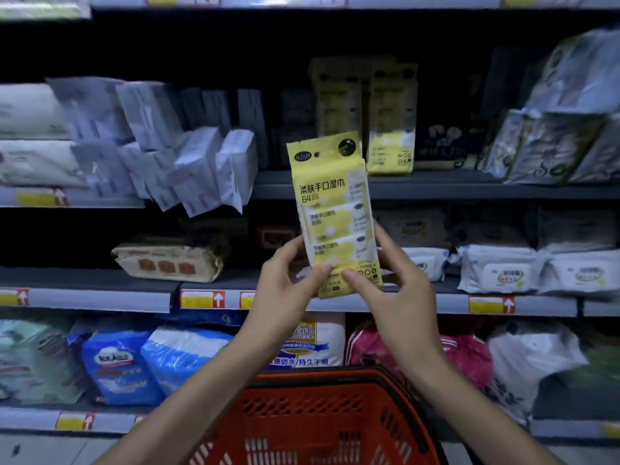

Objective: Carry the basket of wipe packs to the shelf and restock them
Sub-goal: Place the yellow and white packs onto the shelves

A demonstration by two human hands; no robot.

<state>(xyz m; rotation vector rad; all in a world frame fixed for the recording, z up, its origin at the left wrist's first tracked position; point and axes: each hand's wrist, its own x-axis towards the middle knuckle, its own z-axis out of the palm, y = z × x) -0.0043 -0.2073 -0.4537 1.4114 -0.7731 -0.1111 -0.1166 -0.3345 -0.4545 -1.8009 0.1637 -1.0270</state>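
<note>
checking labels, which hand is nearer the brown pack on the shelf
Left. The left hand sits right of the brown pack; the right hand is farther right, across the yellow wipe pack.

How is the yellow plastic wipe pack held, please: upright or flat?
Upright, tilted slightly left: print on the yellow plastic wipe pack reads normally; left hand and right hand pinch its lower end.
</note>
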